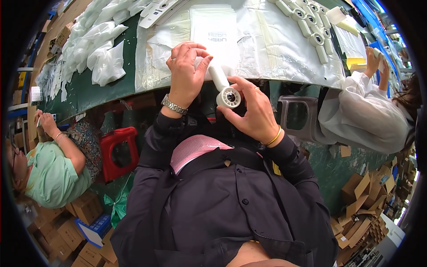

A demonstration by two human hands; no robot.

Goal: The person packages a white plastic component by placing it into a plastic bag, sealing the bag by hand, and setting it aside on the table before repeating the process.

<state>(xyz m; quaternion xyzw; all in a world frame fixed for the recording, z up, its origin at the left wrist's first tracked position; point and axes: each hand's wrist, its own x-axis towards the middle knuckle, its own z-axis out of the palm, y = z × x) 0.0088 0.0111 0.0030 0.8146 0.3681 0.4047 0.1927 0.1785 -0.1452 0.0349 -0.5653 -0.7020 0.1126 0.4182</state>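
Observation:
A white handheld fan (218, 76) with a round, slotted head is held in front of me at the table's near edge. My right hand (258, 112) grips the round head, thumb below and fingers along its side. At the far end of the handle, the thumb and fingers of my left hand (184, 73) close around it; part of that end is hidden. Just beyond my left hand lies a stack of flat, frosted bags (213, 26) with dark print. Several similar white fans (307, 20) lie grouped on the table's far right.
White filled pouches (104, 49) are heaped on the table's left. A white covering (284, 66) lies over the work surface. Co-workers sit at left and right, near a red stool (119, 153) and a grey stool (299, 116). Cardboard boxes (356, 196) pile on the floor.

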